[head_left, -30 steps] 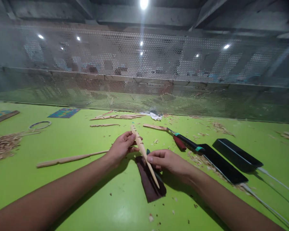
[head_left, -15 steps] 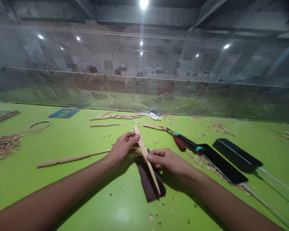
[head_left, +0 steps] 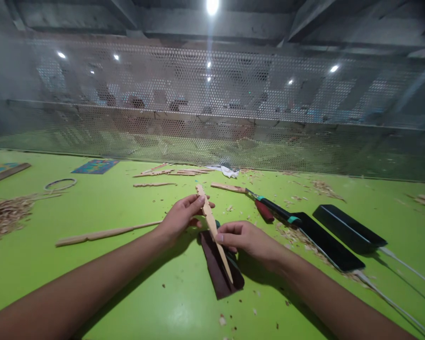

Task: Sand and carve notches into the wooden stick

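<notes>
A pale carved wooden stick, notched along its upper part and tapering to a point, slants between my hands. My left hand pinches it near the notched top. Lower down, my right hand grips its middle between thumb and fingers. The point hangs over a dark brown sheet, perhaps sandpaper, on the green table. Something dark green lies partly hidden behind the stick and my right fingers; its kind is unclear. Left of my left hand rests a longer wooden stick.
Carved sticks and a white crumpled tissue lie farther back. To the right are a wooden-handled knife, a red handle, a black-and-green tool and two phones with cables. Shavings pile at left; a perforated screen stands behind.
The stick has turned slightly in my fingers, showing its notched edge differently, and its point has shifted a little left. Both hands keep hold of it.
</notes>
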Demonstrator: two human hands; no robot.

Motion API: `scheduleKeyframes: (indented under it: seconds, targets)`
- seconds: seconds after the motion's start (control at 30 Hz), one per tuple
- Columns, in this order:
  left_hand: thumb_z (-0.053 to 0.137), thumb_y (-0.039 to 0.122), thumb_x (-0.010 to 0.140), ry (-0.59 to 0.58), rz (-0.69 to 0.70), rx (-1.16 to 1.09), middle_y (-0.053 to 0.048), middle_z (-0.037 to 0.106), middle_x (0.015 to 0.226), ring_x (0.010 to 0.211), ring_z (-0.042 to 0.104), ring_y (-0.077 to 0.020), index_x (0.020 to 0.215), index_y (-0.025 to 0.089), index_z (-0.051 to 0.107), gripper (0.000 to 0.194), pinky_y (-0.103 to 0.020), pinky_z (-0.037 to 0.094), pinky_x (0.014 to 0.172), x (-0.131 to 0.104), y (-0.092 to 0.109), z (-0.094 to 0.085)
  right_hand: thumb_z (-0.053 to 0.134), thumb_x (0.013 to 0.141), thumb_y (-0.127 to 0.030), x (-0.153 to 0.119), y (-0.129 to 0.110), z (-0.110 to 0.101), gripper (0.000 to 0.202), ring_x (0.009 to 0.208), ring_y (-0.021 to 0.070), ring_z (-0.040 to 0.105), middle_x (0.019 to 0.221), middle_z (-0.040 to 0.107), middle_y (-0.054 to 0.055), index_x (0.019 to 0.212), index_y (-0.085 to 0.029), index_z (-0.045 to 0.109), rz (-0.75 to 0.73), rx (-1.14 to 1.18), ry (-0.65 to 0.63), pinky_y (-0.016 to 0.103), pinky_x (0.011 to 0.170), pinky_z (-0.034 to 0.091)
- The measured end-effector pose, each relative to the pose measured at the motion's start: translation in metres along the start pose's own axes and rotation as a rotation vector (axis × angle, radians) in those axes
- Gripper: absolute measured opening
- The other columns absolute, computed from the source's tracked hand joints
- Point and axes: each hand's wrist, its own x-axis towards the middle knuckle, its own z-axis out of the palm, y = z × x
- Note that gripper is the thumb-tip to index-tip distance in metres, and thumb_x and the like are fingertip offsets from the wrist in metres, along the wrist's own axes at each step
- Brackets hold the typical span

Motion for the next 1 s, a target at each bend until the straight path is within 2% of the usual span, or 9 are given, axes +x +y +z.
scheduleKeyframes:
  seconds: [0.13,0.33,0.53,0.7,0.83,0.93,1.0]
  targets:
    - [0.08,0.044,0.091,-0.06,-0.016,-0.018,-0.011,0.075,0.102,0.066,0.064,-0.011,0.108,0.016,0.077,0.033,-0.017,0.049,0.048,-0.0002,-0.0006,-0.0008,0.09,0.071,-0.056,-0.0001,0.0012,0.0006,0.041,0.061,0.0143,0.038,0.063,0.051,-0.002,0.073,-0.019,0.073,0.011,0.033,-0.016,0.033,0.064,0.025]
    - [0.089,0.056,0.079,-0.095,-0.004,0.025,-0.006,0.07,0.087,0.071,0.066,-0.0144,0.092,0.015,0.074,0.045,-0.019,0.053,0.051,-0.0038,0.0025,0.0028,0.09,0.069,-0.062,0.0004,0.0019,0.0025,0.047,0.062,0.0141,0.037,0.067,0.053,-0.001,0.077,-0.018,0.075,-0.008,0.065,-0.005,0.032,0.063,0.024]
    - [0.093,0.058,0.071,-0.047,-0.001,0.048,-0.004,0.066,0.079,0.068,0.066,-0.0152,0.085,0.016,0.068,0.052,-0.024,0.06,0.057,-0.0022,0.0016,0.003,0.092,0.064,-0.067,0.0025,0.0029,0.0025,0.055,0.065,0.0137,0.041,0.075,0.061,0.002,0.081,-0.017,0.077,-0.027,0.05,0.017,0.032,0.065,0.026]
    - [0.089,0.056,0.078,0.043,0.018,0.038,0.0,0.063,0.075,0.065,0.065,-0.012,0.083,0.017,0.064,0.047,-0.021,0.06,0.057,0.0003,0.0019,0.0004,0.094,0.063,-0.062,0.0025,0.0057,0.0023,0.052,0.067,0.0151,0.046,0.076,0.064,0.003,0.082,-0.017,0.079,-0.022,0.049,0.008,0.032,0.067,0.029]
    - [0.085,0.052,0.085,0.082,0.005,0.057,-0.001,0.066,0.073,0.058,0.064,-0.0109,0.085,0.017,0.062,0.042,-0.02,0.059,0.053,0.0013,0.001,-0.0011,0.094,0.065,-0.061,0.0038,0.0074,0.0027,0.05,0.074,0.0178,0.054,0.083,0.069,0.004,0.086,-0.018,0.079,-0.04,0.054,0.022,0.032,0.069,0.033]
    - [0.084,0.05,0.087,0.091,-0.002,0.067,-0.002,0.068,0.071,0.055,0.064,-0.011,0.084,0.017,0.061,0.041,-0.02,0.058,0.05,0.0013,-0.001,-0.0008,0.093,0.067,-0.062,0.0045,0.0069,0.0031,0.05,0.074,0.017,0.052,0.085,0.068,0.003,0.093,-0.021,0.079,-0.063,0.06,0.047,0.031,0.069,0.033]
    - [0.086,0.05,0.085,0.081,-0.002,0.067,-0.002,0.067,0.07,0.055,0.065,-0.0119,0.084,0.017,0.061,0.041,-0.021,0.058,0.05,0.0006,-0.0019,0.0002,0.092,0.068,-0.064,0.0039,0.0056,0.0034,0.05,0.069,0.0158,0.049,0.08,0.066,0.002,0.091,-0.02,0.079,-0.055,0.062,0.049,0.031,0.067,0.032]
